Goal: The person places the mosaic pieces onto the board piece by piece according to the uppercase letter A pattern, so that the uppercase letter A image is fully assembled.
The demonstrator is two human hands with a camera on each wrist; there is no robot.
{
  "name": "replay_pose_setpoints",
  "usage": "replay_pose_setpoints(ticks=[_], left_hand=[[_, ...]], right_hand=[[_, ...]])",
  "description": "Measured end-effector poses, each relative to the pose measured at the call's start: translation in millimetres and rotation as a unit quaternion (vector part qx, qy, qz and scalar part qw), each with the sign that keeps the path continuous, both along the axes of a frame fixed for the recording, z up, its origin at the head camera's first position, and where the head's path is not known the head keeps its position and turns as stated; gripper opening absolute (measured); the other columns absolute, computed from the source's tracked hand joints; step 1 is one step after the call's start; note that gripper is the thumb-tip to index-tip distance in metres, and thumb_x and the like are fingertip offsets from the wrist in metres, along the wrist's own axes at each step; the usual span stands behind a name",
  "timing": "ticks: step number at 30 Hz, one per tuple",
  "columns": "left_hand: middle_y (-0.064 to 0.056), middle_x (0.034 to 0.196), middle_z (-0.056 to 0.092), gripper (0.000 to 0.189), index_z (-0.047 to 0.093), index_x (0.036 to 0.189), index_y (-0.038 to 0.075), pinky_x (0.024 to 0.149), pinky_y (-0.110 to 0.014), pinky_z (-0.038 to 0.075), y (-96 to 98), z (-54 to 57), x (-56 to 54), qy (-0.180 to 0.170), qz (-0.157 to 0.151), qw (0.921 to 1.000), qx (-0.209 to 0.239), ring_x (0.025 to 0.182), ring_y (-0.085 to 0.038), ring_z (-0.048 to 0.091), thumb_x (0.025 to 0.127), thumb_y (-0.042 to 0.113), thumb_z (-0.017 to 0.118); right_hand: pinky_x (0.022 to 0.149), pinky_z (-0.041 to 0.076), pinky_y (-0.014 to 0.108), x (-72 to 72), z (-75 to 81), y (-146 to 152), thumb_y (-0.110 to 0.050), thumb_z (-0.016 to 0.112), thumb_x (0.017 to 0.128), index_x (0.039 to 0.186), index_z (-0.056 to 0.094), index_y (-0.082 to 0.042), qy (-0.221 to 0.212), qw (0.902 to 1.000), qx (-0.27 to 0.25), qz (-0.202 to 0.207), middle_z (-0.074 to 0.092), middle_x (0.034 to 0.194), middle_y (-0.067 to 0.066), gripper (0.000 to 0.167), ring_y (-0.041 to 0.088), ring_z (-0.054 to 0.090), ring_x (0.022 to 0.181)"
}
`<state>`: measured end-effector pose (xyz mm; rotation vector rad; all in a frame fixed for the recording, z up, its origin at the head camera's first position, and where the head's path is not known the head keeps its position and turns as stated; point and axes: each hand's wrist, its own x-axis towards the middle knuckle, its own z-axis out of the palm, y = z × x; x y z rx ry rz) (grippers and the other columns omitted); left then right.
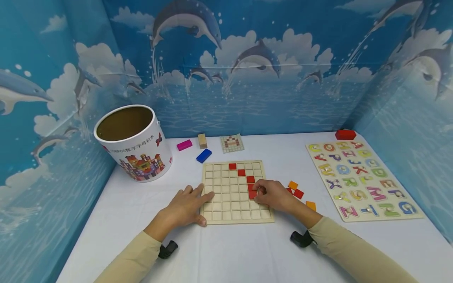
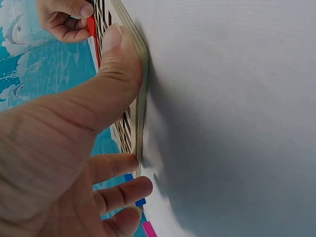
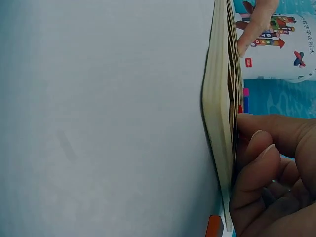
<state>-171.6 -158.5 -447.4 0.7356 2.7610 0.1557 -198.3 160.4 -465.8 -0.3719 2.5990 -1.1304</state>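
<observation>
Nearest us on bench (image 1: pixel 240 255): left hand (image 1: pixel 187 205), grip wide, thumb and finger touching left edge of grid board (image 1: pixel 226 205). Right hand (image 1: pixel 273 195), grip narrow, pinching red tile (image 1: pixel 252 194) over board's right part. More red squares (image 1: pixel 241 172) lie in cells beyond. We see loose tiles (image 1: pixel 298 194) beside right wrist; letter board (image 1: pixel 380 217) farther right. Beyond: bucket (image 1: pixel 162 159) at left, blue block (image 1: pixel 204 156), pink block (image 1: pixel 184 145), picture card (image 1: pixel 232 149). Farthest: dolphin curtain (image 1: pixel 247 106).

The pale gridded board (image 1: pixel 226 206) lies flat, 5 red tiles (image 1: pixel 250 179) stepping rightward down from top middle.
</observation>
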Motion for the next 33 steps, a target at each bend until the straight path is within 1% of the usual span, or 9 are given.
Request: replay_pose_setpoints(ticks=[5,8,13,16,20,23,28,31,33], left_hand=[[-0.018,0.163,0.034,0.092,0.046,0.155,0.026,0.099,-0.051,0.04,0.4,0.2,0.0,0.001,0.0,1.0,-0.004,0.126,-0.034,0.043,0.074,0.049,0.082],[-0.018,0.163,0.034,0.091,0.045,0.155,0.026,0.099,-0.051,0.04,0.3,0.2,-0.2,-0.001,-0.001,1.0,-0.004,0.125,-0.034,0.043,0.075,0.049,0.082],[-0.018,0.163,0.033,0.09,0.045,0.155,0.026,0.099,-0.05,0.039,0.3,0.9,0.5,-0.006,-0.001,1.0,-0.004,0.125,-0.033,0.043,0.076,0.049,0.082],[-0.018,0.163,0.033,0.09,0.045,0.155,0.026,0.1,-0.05,0.039,0.7,1.8,0.8,-0.009,0.001,1.0,-0.003,0.126,-0.034,0.043,0.076,0.048,0.082],[-0.018,0.163,0.033,0.09,0.045,0.155,0.026,0.102,-0.051,0.039,1.3,2.0,0.3,-0.009,0.002,1.0,-0.002,0.128,-0.034,0.042,0.076,0.047,0.083],[-0.018,0.163,0.033,0.09,0.045,0.156,0.027,0.102,-0.051,0.039,1.3,1.2,0.2,-0.007,0.003,1.0,-0.002,0.127,-0.034,0.043,0.076,0.048,0.083],[-0.018,0.163,0.033,0.091,0.045,0.156,0.027,0.101,-0.051,0.039,0.6,-0.8,0.3,-0.007,0.001,1.0,-0.004,0.127,-0.034,0.043,0.076,0.048,0.082],[-0.018,0.163,0.033,0.091,0.044,0.156,0.026,0.101,-0.051,0.039,0.4,-1.1,0.1,-0.007,-0.001,1.0,-0.006,0.127,-0.034,0.043,0.076,0.049,0.082],[-0.018,0.163,0.033,0.091,0.044,0.156,0.026,0.101,-0.051,0.039,0.3,-1.1,-0.3,-0.005,-0.003,1.0,-0.008,0.126,-0.034,0.043,0.076,0.049,0.082]], right_hand=[[0.058,0.038,0.026,0.7,1.8,1.8,-0.009,0.074,0.089,0.107,0.065,-0.01,0.018,0.9998,0.008,0.005,0.054,0.072,-0.001,0.02,0.014,0.049,0.062],[0.056,0.041,0.027,-0.2,7.8,12.0,-0.012,0.074,0.091,0.115,0.065,-0.009,0.032,0.9994,-0.01,-0.009,0.056,0.078,0.001,0.026,0.017,0.052,0.067],[0.057,0.046,0.029,-1.9,26.4,50.9,-0.016,0.072,0.095,0.128,0.06,-0.006,0.046,0.9963,-0.041,-0.06,0.056,0.09,0.007,0.036,0.024,0.055,0.073],[0.063,0.05,0.029,1.9,35.9,80.1,-0.021,0.071,0.097,0.133,0.058,-0.007,0.039,0.995,-0.033,-0.086,0.057,0.097,0.009,0.041,0.026,0.058,0.08],[0.077,0.053,0.032,12.3,39.1,116.2,-0.026,0.072,0.096,0.138,0.055,-0.008,0.005,0.9942,-0.013,-0.107,0.059,0.112,0.011,0.048,0.028,0.059,0.097],[0.08,0.053,0.034,24.0,33.6,137.4,-0.028,0.074,0.094,0.141,0.054,-0.009,-0.025,0.9943,-0.003,-0.104,0.058,0.119,0.013,0.054,0.029,0.057,0.104],[0.075,0.051,0.033,49.7,21.9,156.1,-0.031,0.082,0.087,0.141,0.053,-0.008,-0.062,0.9944,0.016,-0.084,0.057,0.12,0.012,0.066,0.027,0.054,0.1],[0.071,0.049,0.031,63.4,17.4,158.9,-0.032,0.085,0.083,0.137,0.055,-0.007,-0.078,0.9926,0.035,-0.086,0.057,0.115,0.009,0.066,0.025,0.053,0.094],[0.07,0.047,0.029,69.4,15.4,158.8,-0.029,0.086,0.082,0.132,0.058,-0.007,-0.079,0.9919,0.045,-0.089,0.057,0.11,0.008,0.062,0.024,0.052,0.092]])
